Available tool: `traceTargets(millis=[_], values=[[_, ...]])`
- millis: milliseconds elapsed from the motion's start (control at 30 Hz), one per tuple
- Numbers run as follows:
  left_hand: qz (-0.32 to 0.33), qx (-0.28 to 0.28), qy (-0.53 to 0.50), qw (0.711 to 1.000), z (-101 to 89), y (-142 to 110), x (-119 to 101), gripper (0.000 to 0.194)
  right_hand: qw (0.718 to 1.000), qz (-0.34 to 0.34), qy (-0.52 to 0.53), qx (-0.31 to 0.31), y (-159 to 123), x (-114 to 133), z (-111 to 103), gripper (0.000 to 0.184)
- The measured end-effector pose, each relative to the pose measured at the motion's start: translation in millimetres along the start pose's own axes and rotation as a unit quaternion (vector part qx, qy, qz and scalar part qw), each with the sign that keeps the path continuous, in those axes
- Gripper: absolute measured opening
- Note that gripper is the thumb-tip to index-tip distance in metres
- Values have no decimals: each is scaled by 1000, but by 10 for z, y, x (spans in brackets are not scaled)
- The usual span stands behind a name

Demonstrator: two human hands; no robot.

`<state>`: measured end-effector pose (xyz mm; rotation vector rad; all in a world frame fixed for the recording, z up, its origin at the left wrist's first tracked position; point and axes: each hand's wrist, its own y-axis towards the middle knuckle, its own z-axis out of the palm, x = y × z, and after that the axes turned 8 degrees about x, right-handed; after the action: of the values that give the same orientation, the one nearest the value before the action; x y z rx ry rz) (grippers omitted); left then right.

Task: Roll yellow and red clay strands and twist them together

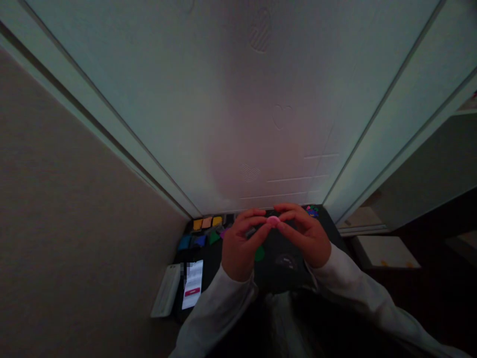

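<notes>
Between my two hands is a small pink lump of modelling clay (273, 221), raised above the dark table. My left hand (244, 243) pinches its left side with thumb and fingertips. On the other side my right hand (305, 233) grips it the same way, fingers bent. Below the hands, a green round piece (260, 252) lies on the table, partly hidden by my left hand. A dark round object (286, 261) is near my right wrist, too dim to make out.
Coloured packets, among them yellow (217, 221), blue (200, 241) and green (214, 237), lie at the table's back left. A lit phone (193, 284) rests at the left beside a pale flat object (166, 291). Small multicoloured pieces (312, 211) sit back right. A white panel (223, 124) rises behind.
</notes>
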<state>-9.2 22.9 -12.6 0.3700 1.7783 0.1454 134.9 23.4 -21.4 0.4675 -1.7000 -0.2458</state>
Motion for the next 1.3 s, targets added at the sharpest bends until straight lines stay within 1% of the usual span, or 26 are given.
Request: traceTargets(millis=[233,433,533,700,767,867,967,1067,1167,1300], values=[[-29,26,-74,996,-12,11,59,15,998,34,49,-5,3,42,21,11],[-42,25,-146,988,20,23,94,12,997,31,65,3,-8,25,34,10],[-44,30,-160,986,30,27,114,10,998,30,55,11,-12,21,28,9],[-31,12,-133,991,38,21,109,9,998,28,54,11,-10,23,32,9],[-28,3,-102,994,43,13,86,11,997,28,67,-2,-8,21,42,9],[-17,3,-46,999,49,0,37,12,996,25,86,-24,-6,21,59,8],[-6,5,-10,1000,48,-3,-2,12,995,27,90,-24,-7,17,67,8],[-4,5,10,1000,41,2,-9,11,997,27,76,-14,-10,0,59,9],[-3,5,19,1000,39,1,10,11,999,13,43,-6,-10,-16,40,10],[8,-8,20,1000,52,-11,31,9,1000,5,8,-12,-6,-17,29,9]])
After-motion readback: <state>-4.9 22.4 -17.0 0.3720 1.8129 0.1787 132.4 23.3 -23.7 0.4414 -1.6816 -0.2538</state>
